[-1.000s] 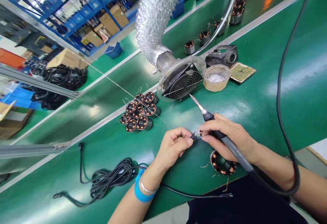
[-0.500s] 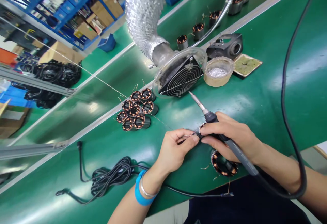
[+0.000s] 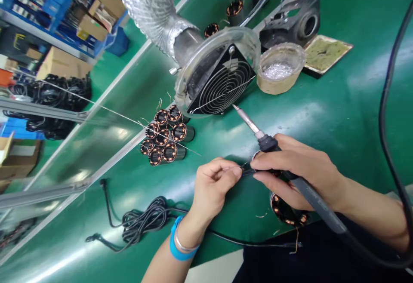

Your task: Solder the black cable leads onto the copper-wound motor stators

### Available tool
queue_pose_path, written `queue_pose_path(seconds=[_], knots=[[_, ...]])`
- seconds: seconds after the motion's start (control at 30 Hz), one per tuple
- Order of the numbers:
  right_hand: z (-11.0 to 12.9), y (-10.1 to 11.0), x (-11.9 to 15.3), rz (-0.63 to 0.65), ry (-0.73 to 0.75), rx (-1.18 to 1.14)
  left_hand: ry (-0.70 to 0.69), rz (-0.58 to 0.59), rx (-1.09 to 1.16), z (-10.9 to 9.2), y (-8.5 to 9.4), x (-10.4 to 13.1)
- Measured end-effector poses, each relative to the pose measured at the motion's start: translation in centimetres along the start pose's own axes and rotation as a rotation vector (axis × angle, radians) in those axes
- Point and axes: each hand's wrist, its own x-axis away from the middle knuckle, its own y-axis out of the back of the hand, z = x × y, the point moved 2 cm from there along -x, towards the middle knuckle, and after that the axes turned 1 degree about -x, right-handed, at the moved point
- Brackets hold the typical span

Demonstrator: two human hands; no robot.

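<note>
My left hand (image 3: 214,184), with a blue band at the wrist, pinches thin wires (image 3: 227,170) between thumb and fingertips. Just right of it, my right hand (image 3: 297,171) holds a soldering iron (image 3: 269,143), its metal tip pointing up and left, clear of the wires. The right thumb and forefinger also close near the wire ends and a partly hidden round coil part. Below the right hand, a larger ring with copper windings (image 3: 287,214) lies near the table's front edge, partly covered by the fingers.
Several copper-wound stators (image 3: 169,152) stand left of a fume extractor grille (image 3: 226,87). A tub of shiny material (image 3: 280,70), a yellowish sponge tray (image 3: 327,55) and a black iron stand (image 3: 300,23) are behind. A coiled black cable (image 3: 145,218) lies left on the green table (image 3: 213,136).
The view has shifted closer. My left hand has drawn slightly away from the right, showing more of the wires between them. The iron remains in my right hand.
</note>
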Motion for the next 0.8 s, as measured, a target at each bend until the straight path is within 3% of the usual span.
queue_pose_path(seconds=[0.17,0.37,0.5,0.6,0.7,0.8], knots=[[0.1,0.1,-0.4,0.018,-0.006,0.005,-0.045,0.010,-0.068,-0.8,-0.6,-0.1],[0.3,0.1,-1.8,0.226,0.046,0.035,-0.138,0.005,-0.153,-1.4,-0.8,0.1],[-0.3,-0.5,-2.0,0.171,0.072,0.121,-0.196,-0.025,-0.166,-1.0,-1.5,1.5],[-0.5,-0.9,-2.1,0.099,0.111,0.251,-0.337,0.002,-0.225,-1.2,-1.9,2.2],[0.0,-0.4,-2.1,0.052,0.143,0.312,-0.487,0.050,-0.457,-2.1,-1.1,2.0],[1.1,1.7,-1.0,0.079,0.085,0.301,-0.603,-0.124,-0.668,-3.3,0.8,2.5]])
